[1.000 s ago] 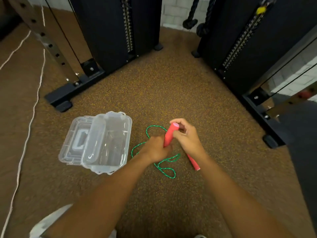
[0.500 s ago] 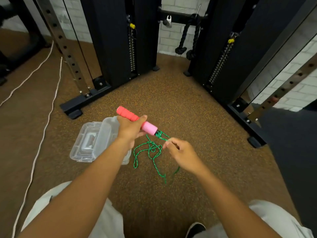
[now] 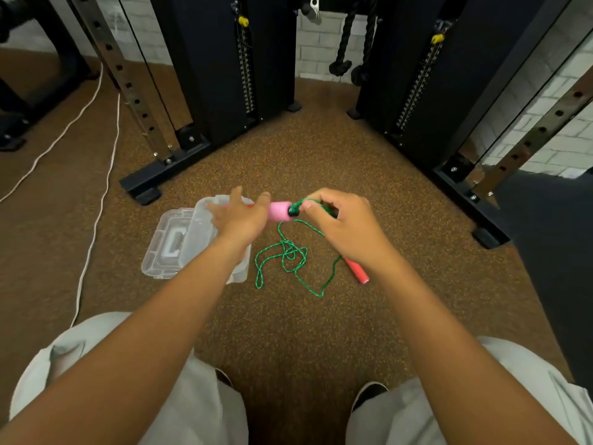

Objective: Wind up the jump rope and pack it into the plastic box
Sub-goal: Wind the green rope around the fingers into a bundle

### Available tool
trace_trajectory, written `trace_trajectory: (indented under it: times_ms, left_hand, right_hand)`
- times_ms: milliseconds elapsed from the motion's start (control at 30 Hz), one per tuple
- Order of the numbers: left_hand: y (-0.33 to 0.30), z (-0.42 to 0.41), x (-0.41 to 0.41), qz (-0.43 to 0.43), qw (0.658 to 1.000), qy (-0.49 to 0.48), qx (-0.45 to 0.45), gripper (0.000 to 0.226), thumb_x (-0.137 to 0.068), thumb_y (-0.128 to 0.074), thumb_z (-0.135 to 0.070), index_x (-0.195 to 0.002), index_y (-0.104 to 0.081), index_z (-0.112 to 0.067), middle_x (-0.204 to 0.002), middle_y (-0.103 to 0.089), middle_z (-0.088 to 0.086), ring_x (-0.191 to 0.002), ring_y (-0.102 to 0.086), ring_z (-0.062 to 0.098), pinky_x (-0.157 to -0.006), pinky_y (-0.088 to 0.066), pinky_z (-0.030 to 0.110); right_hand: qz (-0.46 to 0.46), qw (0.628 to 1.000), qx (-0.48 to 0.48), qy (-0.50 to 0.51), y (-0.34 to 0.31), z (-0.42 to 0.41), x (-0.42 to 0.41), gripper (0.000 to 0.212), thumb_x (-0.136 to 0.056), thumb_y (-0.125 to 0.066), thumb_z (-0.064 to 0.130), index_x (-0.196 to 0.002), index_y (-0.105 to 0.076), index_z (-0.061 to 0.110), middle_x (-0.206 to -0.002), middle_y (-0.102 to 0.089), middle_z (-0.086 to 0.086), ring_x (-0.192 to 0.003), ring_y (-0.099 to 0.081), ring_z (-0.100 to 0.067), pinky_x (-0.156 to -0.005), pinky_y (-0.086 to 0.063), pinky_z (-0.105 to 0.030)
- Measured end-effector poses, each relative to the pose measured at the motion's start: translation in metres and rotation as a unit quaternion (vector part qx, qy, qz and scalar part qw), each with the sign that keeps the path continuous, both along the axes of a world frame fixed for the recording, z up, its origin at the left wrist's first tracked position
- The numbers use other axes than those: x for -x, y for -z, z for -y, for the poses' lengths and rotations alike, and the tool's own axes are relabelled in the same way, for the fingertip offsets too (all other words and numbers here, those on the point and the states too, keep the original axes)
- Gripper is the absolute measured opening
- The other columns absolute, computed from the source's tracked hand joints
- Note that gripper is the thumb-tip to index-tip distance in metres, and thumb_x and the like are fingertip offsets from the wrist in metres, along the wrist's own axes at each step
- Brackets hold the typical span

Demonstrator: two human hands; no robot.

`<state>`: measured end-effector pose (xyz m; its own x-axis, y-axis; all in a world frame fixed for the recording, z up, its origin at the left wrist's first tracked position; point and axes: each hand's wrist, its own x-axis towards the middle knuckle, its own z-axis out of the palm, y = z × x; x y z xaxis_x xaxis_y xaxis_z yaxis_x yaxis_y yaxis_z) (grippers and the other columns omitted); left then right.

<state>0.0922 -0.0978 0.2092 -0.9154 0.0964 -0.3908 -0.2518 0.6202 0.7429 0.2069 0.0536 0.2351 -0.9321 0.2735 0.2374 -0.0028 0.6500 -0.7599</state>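
Between two black weight-stack towers (image 3: 224,75) at eleven and one o'clock, a speckled brown floor (image 3: 288,332) carries all task items. Plastic box (image 3: 205,220): clear, open, resting at about ten o'clock from frame centre, partly hidden behind the left forearm; its lid (image 3: 167,245) lies flat and touching on the nine o'clock side. Jump rope cord (image 3: 288,255): green, mostly unwound, lying in a loose tangle on the floor just at three o'clock of the box and below both hands. Second handle (image 3: 357,273): red, on the floor at five o'clock of the tangle, partly under the right wrist. Left hand (image 3: 240,220): supports the first handle (image 3: 278,211), whose pink end projects toward three o'clock; fingers appear fairly straight and spread, so the hold looks light, though the palm side is hidden. Right hand (image 3: 340,226): fingertips pinch the cord at the handle's black tip. Governing relation: the held handle's long axis runs nine to three o'clock, with the cord leaving its three o'clock end directly at the right fingertips, so the right hand is the nearer one for laying turns. Assessment: winding barely begun; nothing packed.
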Motion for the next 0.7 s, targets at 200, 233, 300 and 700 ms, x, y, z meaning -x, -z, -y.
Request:
trace_trajectory:
  times_ms: [200, 233, 300, 700]
  left_hand:
    - [-0.048, 0.002, -0.037, -0.149, 0.932, 0.210, -0.253, 0.033, -0.110, -0.041, -0.035, -0.139, -0.058, -0.040, -0.143, -0.062, -0.010, -0.134, -0.056, 0.006, -0.116, -0.041, 0.034]
    - [-0.052, 0.002, -0.042, -0.116, 0.916, 0.249, -0.292, 0.032, -0.110, -0.044, -0.032, -0.136, -0.060, -0.039, -0.136, -0.067, -0.009, -0.128, -0.062, 0.006, -0.112, -0.045, 0.033]
    - [-0.054, 0.000, -0.048, -0.075, 0.903, 0.286, -0.311, 0.031, -0.107, -0.053, -0.024, -0.134, -0.064, -0.034, -0.117, -0.075, -0.013, -0.108, -0.070, 0.007, -0.100, -0.052, 0.030]
    - [-0.059, 0.019, -0.046, 0.097, 0.904, 0.279, -0.309, 0.020, -0.105, -0.054, -0.013, -0.109, -0.073, -0.006, -0.085, -0.076, 0.001, -0.074, -0.069, 0.009, -0.068, -0.054, 0.016]
  right_hand:
    - [-0.010, 0.999, -0.006, -0.032, -0.012, -0.003, 0.000, 0.010, -0.093, -0.070, 0.026, -0.086, -0.075, 0.022, -0.073, -0.067, 0.018, -0.066, -0.056, 0.007, -0.069, -0.035, -0.018]
    - [-0.012, 0.999, -0.001, -0.035, -0.013, -0.004, -0.001, 0.009, -0.092, -0.071, 0.025, -0.085, -0.075, 0.022, -0.070, -0.066, 0.018, -0.063, -0.055, 0.006, -0.069, -0.036, -0.019]
    - [-0.016, 0.999, 0.028, -0.037, -0.017, -0.010, -0.003, 0.008, -0.090, -0.073, 0.021, -0.082, -0.073, 0.020, -0.063, -0.063, 0.015, -0.057, -0.050, 0.002, -0.064, -0.037, -0.020]
    - [0.045, 0.993, 0.101, -0.046, -0.044, -0.036, -0.025, 0.010, -0.091, -0.075, 0.011, -0.102, -0.075, 0.011, -0.096, -0.075, -0.009, -0.080, -0.065, -0.014, -0.078, -0.056, -0.032]
